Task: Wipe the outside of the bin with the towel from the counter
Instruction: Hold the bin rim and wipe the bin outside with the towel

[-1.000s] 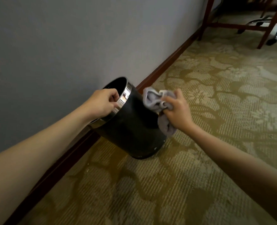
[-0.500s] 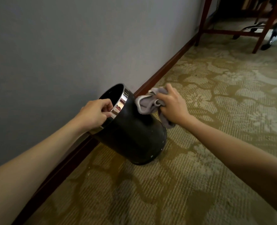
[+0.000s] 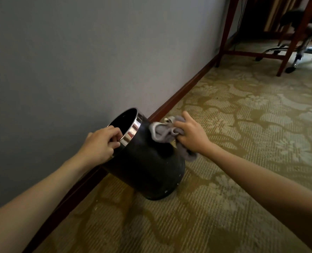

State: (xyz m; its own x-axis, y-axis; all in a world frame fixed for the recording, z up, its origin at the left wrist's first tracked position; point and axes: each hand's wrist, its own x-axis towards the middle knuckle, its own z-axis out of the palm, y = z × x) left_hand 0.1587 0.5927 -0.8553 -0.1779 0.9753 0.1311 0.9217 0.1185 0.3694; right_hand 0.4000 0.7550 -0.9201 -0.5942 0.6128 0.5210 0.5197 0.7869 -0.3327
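A black round bin point(image 3: 147, 168) with a shiny metal rim stands on the carpet, tilted with its mouth toward the wall. My left hand point(image 3: 101, 143) grips the near part of that rim, fingers curled over the edge. My right hand point(image 3: 191, 135) is closed on a bunched grey towel point(image 3: 161, 132) and presses it against the bin's upper right side, near the rim. Part of the towel hangs below my right hand. The bin's far side is hidden.
A grey wall with a dark red skirting board point(image 3: 180, 94) runs along the left, just behind the bin. Patterned green carpet point(image 3: 243, 143) stretches to the right. A wooden table's legs point(image 3: 290, 44) and an office chair's wheeled base point(image 3: 297, 57) stand at the far right.
My right hand has slid the towel up the bin's side, from mid-wall toward the rim. My left hand has kept its hold on the rim.
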